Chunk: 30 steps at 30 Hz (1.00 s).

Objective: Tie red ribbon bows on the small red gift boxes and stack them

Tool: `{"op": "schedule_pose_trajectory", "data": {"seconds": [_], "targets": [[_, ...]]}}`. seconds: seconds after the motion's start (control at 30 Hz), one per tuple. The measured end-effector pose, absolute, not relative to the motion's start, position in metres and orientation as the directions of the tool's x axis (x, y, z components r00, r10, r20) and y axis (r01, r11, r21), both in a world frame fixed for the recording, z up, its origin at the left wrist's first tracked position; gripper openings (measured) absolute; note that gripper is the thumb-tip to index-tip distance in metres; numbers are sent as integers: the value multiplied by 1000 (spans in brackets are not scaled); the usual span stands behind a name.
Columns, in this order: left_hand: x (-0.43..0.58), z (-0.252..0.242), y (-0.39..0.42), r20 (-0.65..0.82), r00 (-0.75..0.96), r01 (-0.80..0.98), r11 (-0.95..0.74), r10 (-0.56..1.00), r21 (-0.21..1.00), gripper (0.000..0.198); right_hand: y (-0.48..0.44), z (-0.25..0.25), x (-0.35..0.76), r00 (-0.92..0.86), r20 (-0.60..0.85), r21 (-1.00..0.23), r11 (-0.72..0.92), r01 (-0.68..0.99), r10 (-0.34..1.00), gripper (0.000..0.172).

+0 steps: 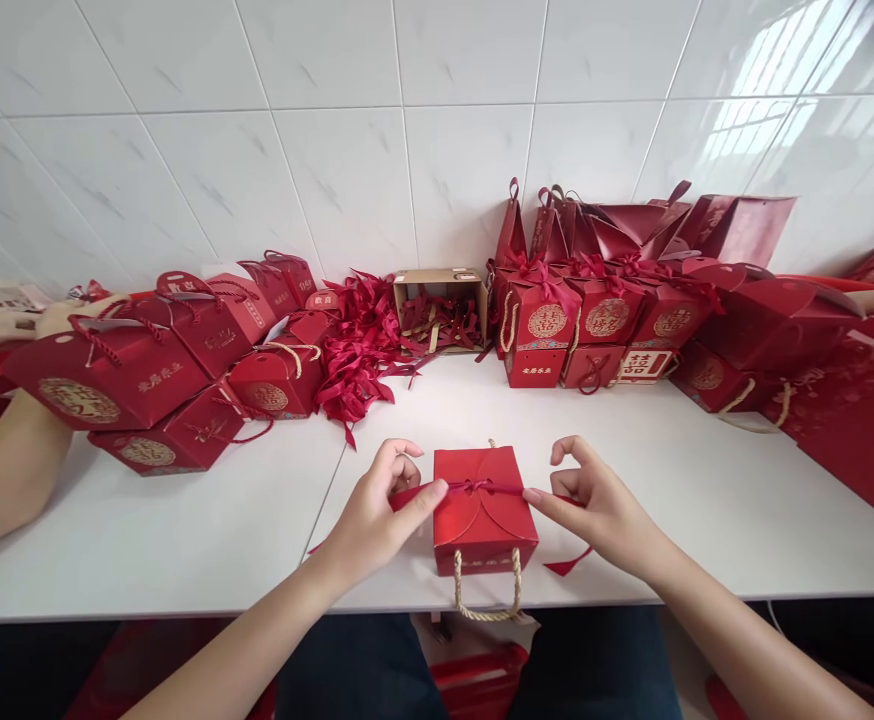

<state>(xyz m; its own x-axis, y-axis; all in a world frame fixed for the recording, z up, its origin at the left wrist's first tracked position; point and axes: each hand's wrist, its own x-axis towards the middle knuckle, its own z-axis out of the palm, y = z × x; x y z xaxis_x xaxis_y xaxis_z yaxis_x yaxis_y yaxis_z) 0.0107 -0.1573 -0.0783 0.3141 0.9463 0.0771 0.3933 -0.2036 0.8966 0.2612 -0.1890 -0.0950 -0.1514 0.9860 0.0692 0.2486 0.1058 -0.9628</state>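
Observation:
A small red gift box [482,515] with a rope handle sits near the front edge of the white table [182,540]. A red ribbon [478,487] runs across its closed top and is knotted at the middle. My left hand [377,515] pinches the ribbon's left end beside the box. My right hand [594,505] pinches the right end, and a loose ribbon tail [568,562] lies on the table under that hand. Both hands pull outward, apart from each other.
Finished red boxes [182,360] pile up at the back left, more boxes [594,325] and red bags at the back right. A cardboard box [441,305] of ribbons and a ribbon heap [354,350] lie between. Another person's arm [2,470] rests at far left.

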Motion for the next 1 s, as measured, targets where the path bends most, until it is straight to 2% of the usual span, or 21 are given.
{"op": "schedule_pose_trajectory", "data": {"seconds": [0.1,0.17,0.23,0.3,0.37,0.4,0.47,0.5,0.6,0.67,0.73,0.83,0.9,1.0], "targets": [[0,-74,-150,51,293,429,-179,955,886,20,-190,-90,276,-189,148,-946,194,260,971,34],[-7,-69,-143,-49,310,499,-119,949,858,18,-193,-83,285,-257,214,-901,292,320,943,34],[-11,-62,-134,-210,374,556,-37,903,830,16,-196,-77,290,-353,280,-798,421,431,893,33],[-13,-56,-128,-401,483,589,50,778,806,15,-198,-75,290,-387,325,-642,502,580,863,30],[-12,-51,-124,-533,624,589,104,572,802,14,-198,-77,284,-296,395,-500,473,725,870,27],[-11,-50,-123,-550,686,568,121,476,814,14,-197,-79,280,-221,450,-462,438,771,865,28],[-7,-47,-125,-499,778,477,158,380,864,15,-194,-82,271,-75,573,-456,394,798,816,31],[-4,-45,-128,-450,801,414,178,394,893,17,-193,-83,267,-16,623,-475,394,787,782,33],[5,-36,-140,-342,759,256,229,554,939,21,-192,-75,259,100,690,-553,433,712,717,38],[13,-29,-150,-271,668,198,186,693,962,22,-193,-66,256,107,682,-605,475,639,724,40],[22,-23,-159,-167,575,184,73,801,980,23,-194,-59,253,73,667,-642,522,562,742,39],[34,-23,-167,-7,487,263,-140,873,955,27,-193,-54,247,4,612,-705,543,457,791,34],[41,-29,-170,128,448,359,-309,885,881,28,-190,-54,241,-46,530,-767,502,399,847,32],[50,-42,-171,358,423,499,-544,832,675,31,-183,-56,231,-114,383,-851,398,343,917,35]]}}
